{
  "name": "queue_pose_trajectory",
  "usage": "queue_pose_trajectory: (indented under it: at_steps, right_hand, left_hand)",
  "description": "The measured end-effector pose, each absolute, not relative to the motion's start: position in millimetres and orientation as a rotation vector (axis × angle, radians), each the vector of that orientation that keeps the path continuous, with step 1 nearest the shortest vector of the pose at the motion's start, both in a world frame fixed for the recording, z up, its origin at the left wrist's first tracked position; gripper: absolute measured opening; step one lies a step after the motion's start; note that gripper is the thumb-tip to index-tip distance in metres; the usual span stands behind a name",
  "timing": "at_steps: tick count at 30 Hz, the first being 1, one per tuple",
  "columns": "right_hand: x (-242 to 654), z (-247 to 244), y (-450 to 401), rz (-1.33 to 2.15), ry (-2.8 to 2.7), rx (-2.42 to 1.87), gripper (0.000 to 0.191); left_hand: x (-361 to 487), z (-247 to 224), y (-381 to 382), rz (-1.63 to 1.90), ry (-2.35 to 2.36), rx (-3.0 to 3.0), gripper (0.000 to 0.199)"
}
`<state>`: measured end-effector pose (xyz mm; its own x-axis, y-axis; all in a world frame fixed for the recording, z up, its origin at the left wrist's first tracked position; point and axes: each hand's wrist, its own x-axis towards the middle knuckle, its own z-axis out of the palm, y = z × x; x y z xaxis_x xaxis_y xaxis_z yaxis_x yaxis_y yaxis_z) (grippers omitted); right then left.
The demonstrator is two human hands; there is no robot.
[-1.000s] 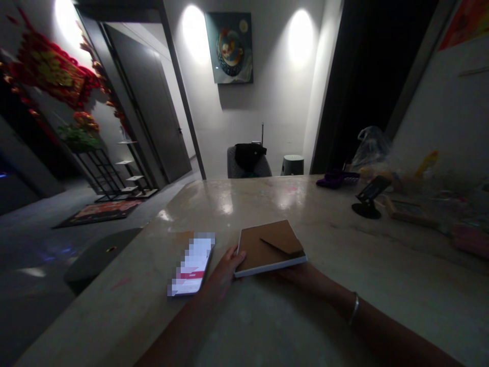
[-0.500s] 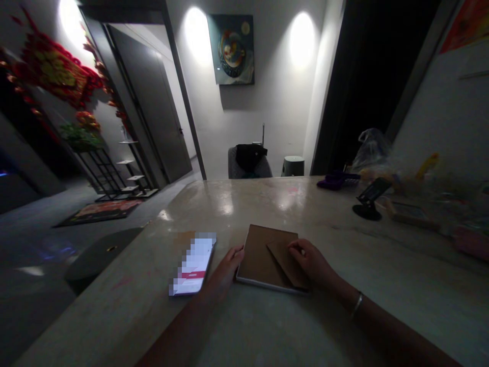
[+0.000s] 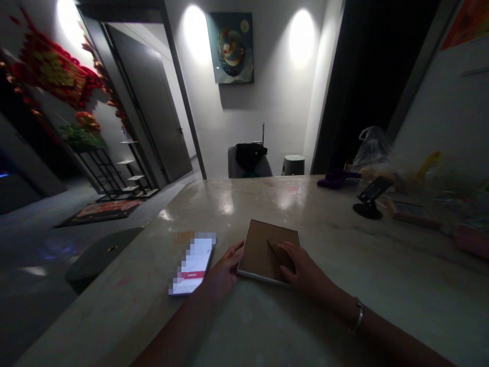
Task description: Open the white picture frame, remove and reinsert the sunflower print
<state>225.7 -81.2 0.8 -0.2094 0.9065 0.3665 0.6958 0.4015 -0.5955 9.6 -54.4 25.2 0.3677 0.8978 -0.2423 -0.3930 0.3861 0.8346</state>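
A picture frame with a brown back and a thin pale edge lies face down before me on the table. Its hinged stand flap is a narrow brown piece on the back, largely covered by my fingers. My left hand grips the frame's left edge, thumb on top and fingers underneath. Over the right half of the frame, my right hand holds the stand flap between curled fingers and thumb. A phone with a lit, blurred-out screen rests just left of my left hand.
The pale stone table spreads around the frame. On its right side stand a black phone holder, a purple item, a clear plastic bag and a pink item. A dark stool stands beyond the left edge.
My right hand has shifted left and further over the stand flap, its fingers now spread across it. The frame has moved slightly away from me, with my left hand still at its edge.
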Motion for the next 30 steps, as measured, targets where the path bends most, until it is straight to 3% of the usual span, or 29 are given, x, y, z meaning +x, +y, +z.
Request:
queue_pose_trajectory:
  at_steps: [5,12,19,25,30]
  right_hand:
    - [230.6,-3.3,-74.5,0.322,-1.934,-1.394,0.043]
    - [230.7,-8.7,-71.8,0.256,-1.933,-1.431,0.038]
    - [232.3,-9.0,-69.4,0.277,-1.933,-1.401,0.038]
    - [227.7,7.6,-78.4,0.283,-2.008,-1.379,0.036]
    - [220.8,20.4,-88.6,0.358,-2.128,-1.280,0.031]
  left_hand:
    - [11.7,23.2,-58.9,0.846,0.640,0.838,0.072]
    - [10.5,18.9,-58.8,0.817,0.648,0.870,0.085]
    - [9.6,17.3,-58.3,0.830,0.643,0.869,0.079]
    - [20.4,21.1,-53.9,0.908,0.718,0.809,0.047]
    - [17.2,15.2,-33.1,1.195,0.951,0.800,0.037]
